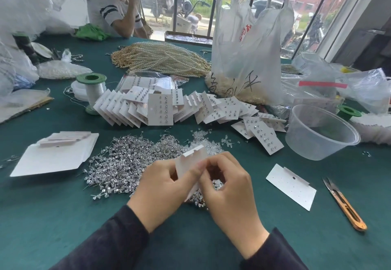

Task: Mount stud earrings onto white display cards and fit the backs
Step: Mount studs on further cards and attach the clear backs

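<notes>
I see both hands close together at 6 o'clock of the view, low over the green table [63,216]. The left hand [163,187] grips 1 white card [191,159], with the thumb on the near face and the fingers curled behind it; the card stands almost upright, with its notched top edge pointing toward 12 o'clock. The right hand [228,187] touches the left one, its fingers curled and their tips pinched on the right edge of this card. If a stud or a back is between those tips, I cannot tell, it is too small. Under the hands and toward 10 o'clock lies a wide heap of silver stud earrings [127,159], and just past the card, at 12 o'clock, a smaller heap of clear backs [203,140]. Farther at 12 o'clock, filled cards [160,106] lean on each other in a long row. At 3 o'clock 1 blank card [291,187] lies flat, with orange thread snips [343,205] beside it. A clear plastic tub [321,132] stands at 2 o'clock. At 9 o'clock there is a flat white box [55,157] with some card stacks on it.
</notes>
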`<state>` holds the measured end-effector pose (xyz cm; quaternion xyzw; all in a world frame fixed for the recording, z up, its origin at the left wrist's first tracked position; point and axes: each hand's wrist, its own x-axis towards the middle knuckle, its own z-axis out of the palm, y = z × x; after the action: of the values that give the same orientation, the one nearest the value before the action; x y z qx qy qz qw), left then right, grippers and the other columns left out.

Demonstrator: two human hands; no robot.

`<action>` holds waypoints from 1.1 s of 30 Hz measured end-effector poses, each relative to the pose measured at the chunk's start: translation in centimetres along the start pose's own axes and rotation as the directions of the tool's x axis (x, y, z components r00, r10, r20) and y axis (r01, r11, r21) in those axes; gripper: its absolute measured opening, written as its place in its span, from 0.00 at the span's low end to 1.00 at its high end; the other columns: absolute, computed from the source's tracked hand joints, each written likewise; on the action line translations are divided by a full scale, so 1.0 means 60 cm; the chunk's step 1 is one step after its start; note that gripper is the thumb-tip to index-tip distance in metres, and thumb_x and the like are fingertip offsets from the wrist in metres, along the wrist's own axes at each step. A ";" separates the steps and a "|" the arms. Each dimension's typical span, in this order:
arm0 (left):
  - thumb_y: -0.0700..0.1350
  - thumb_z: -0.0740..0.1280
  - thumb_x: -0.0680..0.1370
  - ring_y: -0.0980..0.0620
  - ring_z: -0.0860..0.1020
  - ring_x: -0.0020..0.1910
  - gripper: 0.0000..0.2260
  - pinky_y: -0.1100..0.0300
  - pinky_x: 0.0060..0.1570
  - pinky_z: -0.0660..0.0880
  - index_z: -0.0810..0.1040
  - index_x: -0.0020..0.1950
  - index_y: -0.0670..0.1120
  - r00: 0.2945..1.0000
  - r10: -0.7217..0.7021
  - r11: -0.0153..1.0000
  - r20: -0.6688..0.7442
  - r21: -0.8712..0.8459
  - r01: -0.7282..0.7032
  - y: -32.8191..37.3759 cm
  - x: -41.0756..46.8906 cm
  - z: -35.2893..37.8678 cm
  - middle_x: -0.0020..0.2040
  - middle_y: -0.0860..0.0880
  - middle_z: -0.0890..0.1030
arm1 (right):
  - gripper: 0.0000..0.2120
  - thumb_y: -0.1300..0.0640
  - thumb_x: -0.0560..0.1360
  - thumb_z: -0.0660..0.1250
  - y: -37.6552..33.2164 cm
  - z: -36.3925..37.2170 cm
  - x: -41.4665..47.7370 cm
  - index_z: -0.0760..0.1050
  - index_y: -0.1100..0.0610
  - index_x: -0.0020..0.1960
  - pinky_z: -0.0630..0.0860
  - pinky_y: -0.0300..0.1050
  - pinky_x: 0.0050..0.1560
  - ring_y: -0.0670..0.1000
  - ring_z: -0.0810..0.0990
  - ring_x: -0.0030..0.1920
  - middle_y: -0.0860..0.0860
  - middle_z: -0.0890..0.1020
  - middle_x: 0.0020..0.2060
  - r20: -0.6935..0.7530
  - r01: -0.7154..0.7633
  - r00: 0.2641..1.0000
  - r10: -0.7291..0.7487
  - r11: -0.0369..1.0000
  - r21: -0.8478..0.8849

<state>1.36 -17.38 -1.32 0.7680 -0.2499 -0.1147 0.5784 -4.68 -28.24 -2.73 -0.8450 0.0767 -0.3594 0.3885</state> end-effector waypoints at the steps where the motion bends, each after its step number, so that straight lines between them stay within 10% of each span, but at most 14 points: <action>1: 0.68 0.66 0.65 0.55 0.71 0.22 0.27 0.64 0.25 0.66 0.76 0.29 0.43 0.993 -0.098 0.986 0.061 -0.130 0.105 0.004 0.004 -0.002 0.23 0.49 0.76 | 0.04 0.62 0.69 0.65 0.001 -0.004 0.002 0.74 0.54 0.37 0.71 0.33 0.37 0.44 0.75 0.35 0.46 0.75 0.33 -0.028 -0.009 1.000 0.009 1.000 0.003; 4: 0.65 0.59 0.68 0.56 0.73 0.25 0.25 0.66 0.27 0.68 0.80 0.42 0.44 0.970 -0.212 0.927 0.115 -0.290 0.237 0.002 0.016 -0.017 0.30 0.46 0.80 | 0.05 0.62 0.70 0.66 0.005 -0.018 0.009 0.73 0.52 0.40 0.69 0.34 0.42 0.43 0.75 0.41 0.45 0.76 0.38 -0.142 -0.042 0.989 0.040 0.999 -0.009; 6: 0.56 0.62 0.74 0.60 0.72 0.27 0.16 0.69 0.31 0.67 0.81 0.45 0.46 0.994 -0.023 0.992 -0.108 0.121 0.036 -0.019 0.023 -0.033 0.34 0.48 0.81 | 0.07 0.64 0.72 0.67 0.008 -0.026 0.013 0.73 0.52 0.42 0.70 0.38 0.50 0.45 0.74 0.48 0.47 0.75 0.43 -0.206 -0.074 0.976 0.072 0.997 -0.001; 10: 0.53 0.68 0.73 0.53 0.71 0.51 0.13 0.60 0.56 0.68 0.78 0.55 0.49 0.986 0.125 0.723 -0.108 0.691 -0.015 -0.042 0.030 -0.049 0.47 0.52 0.75 | 0.10 0.66 0.73 0.66 0.007 -0.034 0.018 0.73 0.52 0.42 0.70 0.31 0.53 0.44 0.74 0.51 0.48 0.73 0.47 -0.228 -0.174 0.952 0.203 0.974 0.142; 19: 0.47 0.69 0.72 0.53 0.71 0.44 0.03 0.62 0.47 0.63 0.80 0.41 0.49 0.983 0.130 0.778 -0.127 0.628 -0.022 -0.041 0.032 -0.044 0.42 0.51 0.76 | 0.03 0.65 0.74 0.67 0.007 -0.037 0.021 0.76 0.59 0.45 0.77 0.46 0.44 0.52 0.79 0.40 0.53 0.82 0.37 0.143 -0.489 0.831 0.537 0.585 0.647; 26: 0.42 0.70 0.70 0.61 0.74 0.30 0.07 0.69 0.32 0.67 0.77 0.33 0.51 0.956 0.135 0.910 -0.260 0.414 -0.016 -0.024 0.033 -0.055 0.30 0.56 0.78 | 0.11 0.59 0.66 0.69 0.000 -0.047 0.029 0.81 0.61 0.48 0.80 0.50 0.43 0.58 0.80 0.45 0.59 0.82 0.46 0.505 -0.616 0.734 0.455 0.134 0.776; 33: 0.39 0.72 0.67 0.62 0.73 0.26 0.09 0.74 0.29 0.69 0.78 0.31 0.50 0.962 0.079 0.951 -0.262 0.308 0.005 -0.027 0.037 -0.061 0.28 0.54 0.78 | 0.13 0.60 0.62 0.74 0.000 -0.044 0.028 0.81 0.62 0.46 0.79 0.51 0.43 0.59 0.80 0.46 0.59 0.81 0.47 0.620 -0.676 0.694 0.367 0.033 0.737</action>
<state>5.34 -15.13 -1.49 0.8518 -0.1976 0.0424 0.4833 -5.19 -30.49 -0.63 -0.3867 0.1030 -0.0452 0.9153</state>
